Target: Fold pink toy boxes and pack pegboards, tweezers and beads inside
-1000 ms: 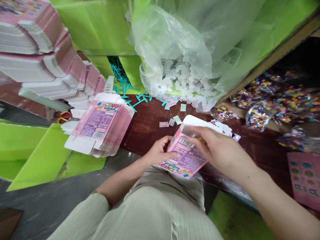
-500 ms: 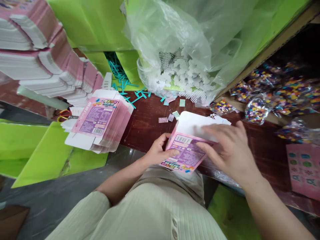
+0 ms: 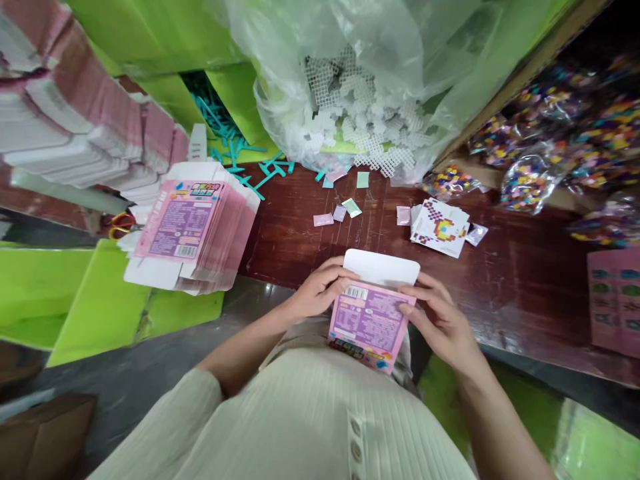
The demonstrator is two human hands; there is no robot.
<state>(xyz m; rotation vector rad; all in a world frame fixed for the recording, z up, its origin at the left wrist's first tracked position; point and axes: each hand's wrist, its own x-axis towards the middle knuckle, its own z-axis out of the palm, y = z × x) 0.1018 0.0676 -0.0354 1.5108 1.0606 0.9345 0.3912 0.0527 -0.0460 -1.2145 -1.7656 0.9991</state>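
A pink and purple box point(image 3: 373, 323) is held close to my body, its white flap point(image 3: 381, 268) standing up at the far end. My left hand point(image 3: 323, 288) grips the box's upper left corner, fingers and thumb closed on it. On the other side, my right hand point(image 3: 437, 317) pinches the upper right edge. Beyond the box, small packets point(image 3: 351, 208) lie on the dark red table point(image 3: 295, 230). A stack of printed cards point(image 3: 441, 229) rests to the right, with a packet on either side.
Flat pink boxes point(image 3: 175, 227) are stacked at left, near scissors point(image 3: 121, 223). Teal sticks point(image 3: 270, 173) and a plastic bag point(image 3: 345, 100) of white grid pieces lie at the back. Bead bags point(image 3: 525, 180) fill the right, beside a pink sheet point(image 3: 615, 300).
My right hand has come down from over the flap onto the box's right edge. The box has moved nearer my body, and the cards show fully. The view has shifted.
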